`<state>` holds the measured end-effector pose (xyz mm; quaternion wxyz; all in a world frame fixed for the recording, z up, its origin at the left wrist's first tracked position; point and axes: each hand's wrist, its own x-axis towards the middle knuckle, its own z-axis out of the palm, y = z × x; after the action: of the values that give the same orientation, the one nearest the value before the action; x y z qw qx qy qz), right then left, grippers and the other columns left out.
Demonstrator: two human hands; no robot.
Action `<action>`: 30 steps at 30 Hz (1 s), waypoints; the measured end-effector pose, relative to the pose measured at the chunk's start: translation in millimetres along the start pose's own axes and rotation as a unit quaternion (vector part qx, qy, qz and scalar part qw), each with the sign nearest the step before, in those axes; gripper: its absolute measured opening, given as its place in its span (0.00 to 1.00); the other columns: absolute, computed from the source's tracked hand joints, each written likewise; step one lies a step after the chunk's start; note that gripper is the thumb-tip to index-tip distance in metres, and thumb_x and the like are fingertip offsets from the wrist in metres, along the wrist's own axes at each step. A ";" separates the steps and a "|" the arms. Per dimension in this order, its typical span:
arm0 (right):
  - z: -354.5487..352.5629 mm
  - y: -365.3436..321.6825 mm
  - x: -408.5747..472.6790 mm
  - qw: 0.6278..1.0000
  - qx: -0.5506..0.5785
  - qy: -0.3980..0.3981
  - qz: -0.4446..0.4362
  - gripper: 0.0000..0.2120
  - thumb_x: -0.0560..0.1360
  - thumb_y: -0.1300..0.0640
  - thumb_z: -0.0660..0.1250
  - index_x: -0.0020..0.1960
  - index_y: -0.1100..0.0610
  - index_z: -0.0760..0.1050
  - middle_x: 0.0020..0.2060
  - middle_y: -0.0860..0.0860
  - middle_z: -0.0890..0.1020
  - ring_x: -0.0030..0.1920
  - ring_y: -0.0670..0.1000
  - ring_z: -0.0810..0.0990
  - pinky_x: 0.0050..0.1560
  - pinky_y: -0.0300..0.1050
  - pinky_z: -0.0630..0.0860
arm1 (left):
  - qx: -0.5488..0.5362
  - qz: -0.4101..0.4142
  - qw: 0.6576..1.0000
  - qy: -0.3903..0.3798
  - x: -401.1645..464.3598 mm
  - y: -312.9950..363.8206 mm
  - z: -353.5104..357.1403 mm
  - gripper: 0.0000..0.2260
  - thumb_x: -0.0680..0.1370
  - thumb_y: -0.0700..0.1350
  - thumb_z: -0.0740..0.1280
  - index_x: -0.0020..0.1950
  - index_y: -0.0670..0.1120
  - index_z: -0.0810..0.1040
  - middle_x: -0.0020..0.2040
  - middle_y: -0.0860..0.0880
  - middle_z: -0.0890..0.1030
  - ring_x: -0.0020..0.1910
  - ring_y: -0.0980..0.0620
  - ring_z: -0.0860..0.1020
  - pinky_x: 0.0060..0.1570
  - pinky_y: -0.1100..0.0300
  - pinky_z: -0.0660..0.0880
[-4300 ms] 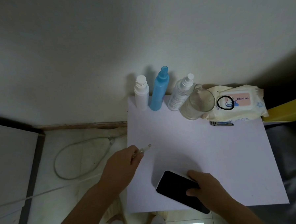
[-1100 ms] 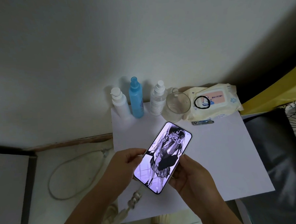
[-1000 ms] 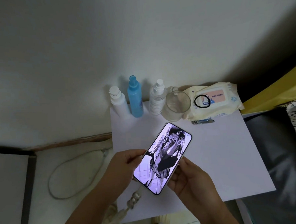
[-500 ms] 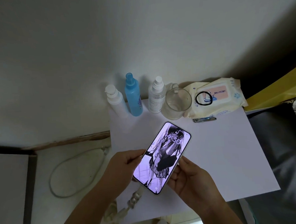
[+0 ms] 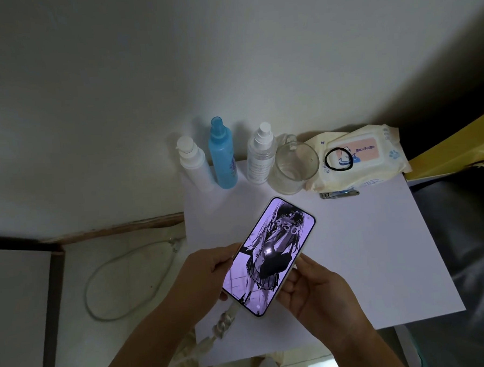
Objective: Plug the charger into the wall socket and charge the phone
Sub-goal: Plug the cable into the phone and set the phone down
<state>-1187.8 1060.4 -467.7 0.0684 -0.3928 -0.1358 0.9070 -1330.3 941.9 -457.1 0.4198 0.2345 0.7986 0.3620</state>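
Observation:
The phone (image 5: 269,254) is lit, showing a purple drawn picture, and is held tilted above the white table (image 5: 364,247). My left hand (image 5: 209,275) grips its left edge near the bottom. My right hand (image 5: 311,289) cups its right edge and underside. A white braided charger cable (image 5: 223,324) runs from the phone's bottom end down to the lower left. A loop of white cable (image 5: 122,285) lies on the floor to the left. No wall socket is in view.
At the table's back stand a white bottle (image 5: 193,164), a blue spray bottle (image 5: 223,155), a clear spray bottle (image 5: 260,154) and a glass mug (image 5: 294,166). A wipes pack (image 5: 363,157) carries a black hair tie; nail clippers (image 5: 339,193) lie beside it.
4.3 s ago the phone lay dark on the table and my left hand held the cable's plug. Now the cable is in the phone and the screen is lit. Over the last second little has moved.

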 end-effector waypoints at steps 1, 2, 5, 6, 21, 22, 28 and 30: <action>0.6 -0.1 -0.4 1.000 0.001 -0.001 0.001 0.13 0.68 0.61 0.61 0.44 0.63 0.83 0.36 0.59 0.85 0.37 0.56 0.85 0.38 0.50 0.83 | 0.001 0.004 1.000 0.002 -0.1 -0.5 -0.3 0.24 0.77 0.37 0.58 0.47 0.70 0.71 0.36 0.46 0.78 0.19 0.60 0.72 0.24 0.75 0.69; 0.7 -0.1 -1.0 1.000 0.002 -0.001 0.002 0.13 0.68 0.62 0.61 0.44 0.63 0.83 0.36 0.59 0.85 0.36 0.56 0.85 0.38 0.50 0.83 | -0.001 0.005 1.000 0.006 -0.3 -0.7 -0.7 0.25 0.77 0.37 0.58 0.45 0.72 0.70 0.38 0.47 0.78 0.18 0.60 0.72 0.23 0.75 0.70; 1.6 0.3 -2.3 1.000 0.005 -0.003 0.006 0.12 0.68 0.62 0.61 0.43 0.63 0.82 0.34 0.59 0.85 0.35 0.56 0.85 0.35 0.49 0.83 | -0.012 0.005 1.000 0.013 -0.4 -2.7 -0.9 0.26 0.77 0.36 0.59 0.43 0.72 0.70 0.40 0.52 0.80 0.19 0.60 0.72 0.23 0.75 0.71; 1.8 0.5 -2.5 1.000 0.003 -0.003 0.008 0.12 0.68 0.62 0.60 0.43 0.64 0.82 0.34 0.59 0.85 0.35 0.56 0.85 0.35 0.49 0.83 | -0.012 0.006 1.000 0.011 -0.5 -3.4 -0.9 0.25 0.77 0.36 0.59 0.45 0.71 0.72 0.40 0.51 0.80 0.19 0.60 0.72 0.23 0.74 0.72; 4.5 -0.2 -4.8 1.000 0.015 0.011 0.001 0.13 0.68 0.63 0.59 0.38 0.63 0.83 0.27 0.56 0.84 0.29 0.53 0.84 0.31 0.46 0.82 | -0.007 0.021 1.000 -0.010 4.0 -7.7 -0.2 0.27 0.77 0.36 0.59 0.44 0.74 0.69 0.41 0.46 0.76 0.24 0.54 0.72 0.23 0.72 0.73; 4.1 -0.4 -4.9 1.000 0.015 0.012 0.001 0.12 0.67 0.63 0.60 0.40 0.63 0.82 0.27 0.56 0.83 0.29 0.53 0.84 0.31 0.47 0.83 | -0.004 0.021 1.000 -0.010 3.9 -8.1 0.0 0.27 0.77 0.36 0.59 0.44 0.74 0.69 0.41 0.46 0.75 0.23 0.56 0.71 0.23 0.73 0.73; 3.8 -1.2 -3.9 1.000 0.008 0.014 0.002 0.12 0.67 0.63 0.60 0.36 0.62 0.83 0.27 0.55 0.83 0.29 0.52 0.83 0.32 0.47 0.83 | -0.003 0.009 1.000 -0.013 5.1 -7.7 -0.3 0.24 0.77 0.36 0.59 0.46 0.71 0.69 0.41 0.45 0.75 0.21 0.57 0.70 0.23 0.73 0.72; 2.2 -1.5 -2.8 1.000 -0.006 0.010 0.003 0.13 0.67 0.63 0.60 0.39 0.63 0.83 0.31 0.57 0.85 0.33 0.54 0.85 0.34 0.48 0.83 | 0.008 0.009 1.000 -0.013 5.9 -6.6 -1.5 0.24 0.77 0.36 0.59 0.47 0.70 0.69 0.42 0.44 0.77 0.23 0.56 0.71 0.23 0.73 0.73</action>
<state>-1187.4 1060.8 -463.9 0.0652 -0.4030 -0.1390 0.9022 -1335.2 941.2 -464.7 0.4248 0.2495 0.7941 0.3560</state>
